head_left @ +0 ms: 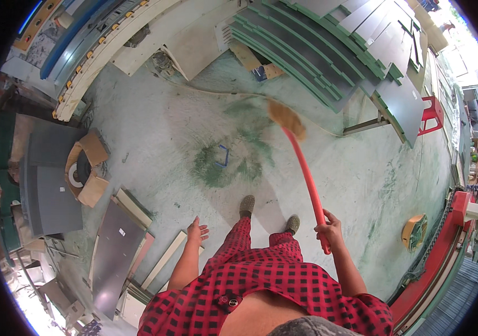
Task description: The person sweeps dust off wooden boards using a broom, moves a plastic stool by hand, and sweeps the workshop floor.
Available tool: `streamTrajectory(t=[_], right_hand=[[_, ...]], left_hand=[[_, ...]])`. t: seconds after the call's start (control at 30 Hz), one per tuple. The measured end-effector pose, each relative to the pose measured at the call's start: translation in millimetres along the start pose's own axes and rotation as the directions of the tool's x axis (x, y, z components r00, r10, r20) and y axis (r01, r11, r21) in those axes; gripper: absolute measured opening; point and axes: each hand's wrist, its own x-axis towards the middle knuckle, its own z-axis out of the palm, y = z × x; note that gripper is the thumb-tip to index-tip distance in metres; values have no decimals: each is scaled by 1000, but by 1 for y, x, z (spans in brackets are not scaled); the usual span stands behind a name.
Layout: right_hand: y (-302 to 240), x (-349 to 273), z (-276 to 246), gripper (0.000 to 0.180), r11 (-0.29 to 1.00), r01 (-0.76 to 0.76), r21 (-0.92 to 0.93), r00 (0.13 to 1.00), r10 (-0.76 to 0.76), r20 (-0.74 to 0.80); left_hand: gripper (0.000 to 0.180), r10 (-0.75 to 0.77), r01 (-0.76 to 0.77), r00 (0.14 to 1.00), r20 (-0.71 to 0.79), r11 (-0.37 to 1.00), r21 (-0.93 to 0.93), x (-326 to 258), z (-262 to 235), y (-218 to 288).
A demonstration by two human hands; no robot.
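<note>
My right hand (331,228) is closed round the lower end of a red handle (304,168) on the right. That handle belongs to a broom, whose brown bristle head (286,119) is slightly blurred and lies out over the floor ahead of me. Nothing is in my left hand (197,231), which hangs at my left side with its fingers apart. Left of the broom head, green dust (210,171) is spread on the pale concrete floor. A bent blue strip (225,157) lies among this dust.
Green-edged panels (317,50) are stacked at the far right beside a red stool (431,116). On the left are an opened cardboard box (94,148) and leaning grey boards (117,246). A cable (216,91) crosses the floor. A red machine rail (429,280) runs along the right.
</note>
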Motion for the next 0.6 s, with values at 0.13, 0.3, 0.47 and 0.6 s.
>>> streamTrajectory(t=[0.13,0.3,0.47,0.6], right_hand=[[9,18,27,61,998,13,66,983,-1,-181],[3,108,69,17,940,-3,341,937,121,-327],[-27,159,142,14,920,19,391,950,105,-294],[-49,188,203,15,982,48,185,985,-16,-171]], left_hand=[[72,-2,3,1000,24,1000,-10,6,-5,1],[58,-20,17,999,-29,995,-100,10,-18,-7],[60,-32,20,997,-70,984,-177,8,-44,-26],[63,-58,34,992,-111,978,-208,3,-57,-39]])
